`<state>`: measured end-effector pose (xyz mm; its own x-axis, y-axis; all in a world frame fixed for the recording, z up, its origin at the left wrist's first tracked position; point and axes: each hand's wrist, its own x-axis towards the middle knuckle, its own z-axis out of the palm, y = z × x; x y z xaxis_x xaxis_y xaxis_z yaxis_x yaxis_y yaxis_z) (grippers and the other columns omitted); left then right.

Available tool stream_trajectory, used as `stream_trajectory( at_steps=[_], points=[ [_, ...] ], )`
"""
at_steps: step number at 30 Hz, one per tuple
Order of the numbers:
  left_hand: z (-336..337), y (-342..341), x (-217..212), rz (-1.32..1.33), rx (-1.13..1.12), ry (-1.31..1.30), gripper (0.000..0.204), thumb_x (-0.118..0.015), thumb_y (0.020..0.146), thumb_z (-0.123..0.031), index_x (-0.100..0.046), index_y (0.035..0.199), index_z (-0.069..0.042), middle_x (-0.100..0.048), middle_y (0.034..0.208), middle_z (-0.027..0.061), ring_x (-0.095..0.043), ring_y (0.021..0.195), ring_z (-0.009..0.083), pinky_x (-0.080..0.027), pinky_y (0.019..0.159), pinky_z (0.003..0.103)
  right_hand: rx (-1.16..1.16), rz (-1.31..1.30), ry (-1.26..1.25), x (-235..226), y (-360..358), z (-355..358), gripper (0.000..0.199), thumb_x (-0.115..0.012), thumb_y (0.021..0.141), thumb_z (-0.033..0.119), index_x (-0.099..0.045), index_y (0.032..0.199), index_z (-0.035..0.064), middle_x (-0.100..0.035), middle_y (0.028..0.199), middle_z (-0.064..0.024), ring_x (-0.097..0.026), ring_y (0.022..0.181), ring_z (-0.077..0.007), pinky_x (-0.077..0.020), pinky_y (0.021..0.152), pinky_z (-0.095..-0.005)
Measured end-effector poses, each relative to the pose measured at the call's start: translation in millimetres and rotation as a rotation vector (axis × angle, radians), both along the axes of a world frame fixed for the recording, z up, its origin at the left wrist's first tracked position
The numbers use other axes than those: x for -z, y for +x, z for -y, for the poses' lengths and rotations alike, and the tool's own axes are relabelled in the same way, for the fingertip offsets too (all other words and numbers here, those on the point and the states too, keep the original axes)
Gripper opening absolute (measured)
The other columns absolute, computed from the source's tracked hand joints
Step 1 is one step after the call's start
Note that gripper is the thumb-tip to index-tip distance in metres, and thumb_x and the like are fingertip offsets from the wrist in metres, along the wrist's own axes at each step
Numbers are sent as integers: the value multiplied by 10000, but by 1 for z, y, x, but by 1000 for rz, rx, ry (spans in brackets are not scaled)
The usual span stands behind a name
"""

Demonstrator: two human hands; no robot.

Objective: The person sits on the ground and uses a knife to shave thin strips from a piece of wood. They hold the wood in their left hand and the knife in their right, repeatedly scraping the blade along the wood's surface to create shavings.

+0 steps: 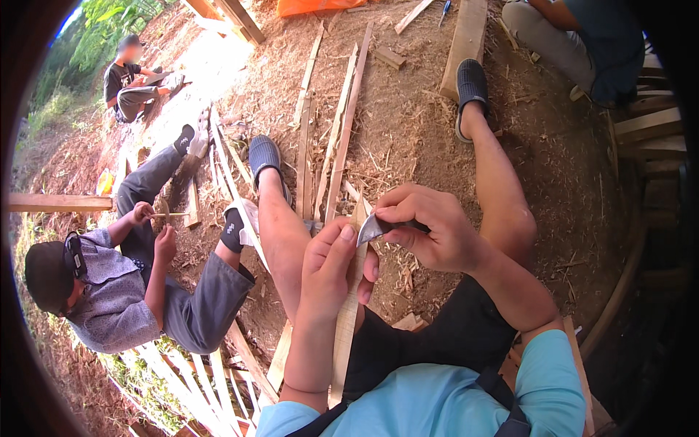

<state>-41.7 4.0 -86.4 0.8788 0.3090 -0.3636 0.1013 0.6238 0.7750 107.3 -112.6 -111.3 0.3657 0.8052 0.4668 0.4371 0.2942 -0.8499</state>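
Note:
My left hand (329, 264) is wrapped round a long, pale wooden strip (345, 331). The strip runs from beside my left forearm up past my fingers, and its far end narrows. Closed on a short knife, my right hand (440, 227) is just right of the strip's upper part. The knife's grey pointed blade (371, 229) lies across the strip, close to my left thumb. Most of the knife's handle is hidden by my right fingers.
Long wooden slats (342, 131) lie on bare earth among shavings, beyond my hands. A thick beam (466, 44) lies past my right foot. A person (120, 291) sits at the left holding a thin stick. Others sit at the far left and far right.

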Motion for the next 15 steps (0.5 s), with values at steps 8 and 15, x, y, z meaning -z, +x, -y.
stream_trajectory(
  at_steps=[8,15],
  points=[
    [-5,0,4,-17,73,-377,238,-342,989,-249,-449,1036,-42,-425,533,29,-341,331,93,-317,315,193,-58,19,-12,-1,-3,4,225,-701,751,32,-596,949,9,-619,922,-141,-643,773,-278,-520,648,-318],
    [4,7,-1,-137,-35,-113,258,-351,963,-294,-459,890,-72,-350,476,-17,-277,290,62,-237,261,195,-33,14,-73,-3,-10,4,227,-687,745,34,-598,954,23,-614,893,-123,-630,783,-297,-513,657,-347]
  ],
)
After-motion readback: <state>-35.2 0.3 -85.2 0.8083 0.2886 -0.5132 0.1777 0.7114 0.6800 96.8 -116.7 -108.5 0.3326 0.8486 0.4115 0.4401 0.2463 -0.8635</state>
